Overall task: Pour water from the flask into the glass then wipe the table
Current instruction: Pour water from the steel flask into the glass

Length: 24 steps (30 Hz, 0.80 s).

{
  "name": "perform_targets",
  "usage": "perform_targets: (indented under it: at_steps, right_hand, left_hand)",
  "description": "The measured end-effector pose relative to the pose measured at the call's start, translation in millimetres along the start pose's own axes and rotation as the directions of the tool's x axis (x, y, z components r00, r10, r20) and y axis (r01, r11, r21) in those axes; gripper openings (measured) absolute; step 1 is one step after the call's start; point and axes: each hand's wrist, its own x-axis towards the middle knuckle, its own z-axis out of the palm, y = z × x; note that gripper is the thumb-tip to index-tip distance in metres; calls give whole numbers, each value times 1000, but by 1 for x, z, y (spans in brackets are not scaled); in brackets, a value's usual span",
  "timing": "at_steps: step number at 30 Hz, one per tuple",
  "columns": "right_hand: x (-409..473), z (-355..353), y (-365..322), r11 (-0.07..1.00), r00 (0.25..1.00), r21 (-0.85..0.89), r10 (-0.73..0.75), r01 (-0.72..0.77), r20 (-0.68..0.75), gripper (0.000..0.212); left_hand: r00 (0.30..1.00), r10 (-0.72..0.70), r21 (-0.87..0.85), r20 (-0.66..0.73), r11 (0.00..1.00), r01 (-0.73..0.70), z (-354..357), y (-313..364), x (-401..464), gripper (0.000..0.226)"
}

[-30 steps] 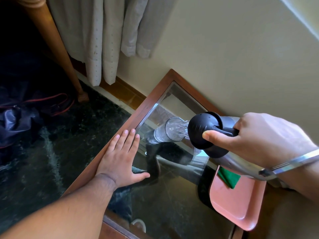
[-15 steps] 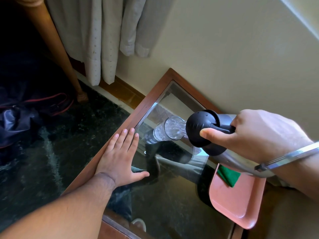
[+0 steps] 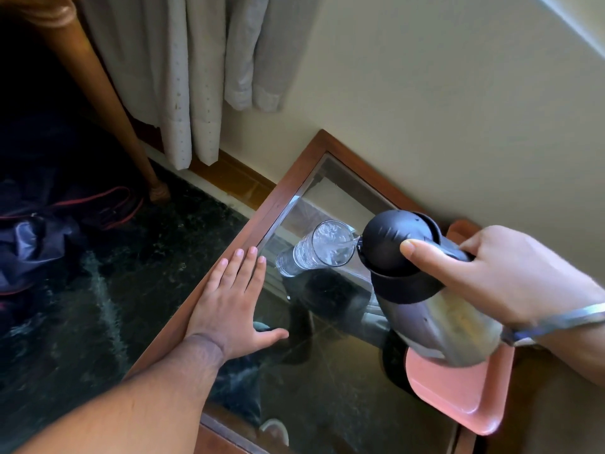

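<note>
- Head view: the right hand is wrapped around the handle of the flask, thumb pressed on the black lid, with a metal bangle on the wrist.
- The flask is tilted, its spout pointing away from the right hand toward the glass; a thin stream of water runs from the spout into the glass.
- The glass stands on the table between the two hands, just beyond the fingertips of the left hand and just ahead of the flask's lid; it is already largely filled.
- The left hand lies flat on the table's wooden edge and glass top, fingers together and stretched out, thumb spread, holding nothing.
- A pink tray sits under the right wrist, partly hidden by the flask's body.
- Curtains hang well beyond the left hand.
</note>
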Motion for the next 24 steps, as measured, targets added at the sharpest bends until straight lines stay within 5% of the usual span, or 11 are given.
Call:
perform_targets:
  at_steps: [7, 11, 17, 24]
  right_hand:
    - [-26, 26, 19, 847, 977, 487, 189, -214, 100, 75]
    - [-37, 61, 34, 538, 924, 758, 301, -369, 236, 75]
    - [-44, 89, 42, 108, 901, 966, 398, -234, 174, 66]
    - [-4, 106, 46, 18, 798, 998, 602, -60, 37, 75]
  left_hand:
    - [1000, 4, 5, -26, 1000, -4, -1, 1, -1, 130]
    - [1000, -2, 32, -31, 999, 3, 0, 2, -1, 130]
    - [1000, -26, 32, 14, 999, 26, -2, 5, -1, 132]
    - [993, -120, -90, -17, 989, 118, -31, 16, 15, 128]
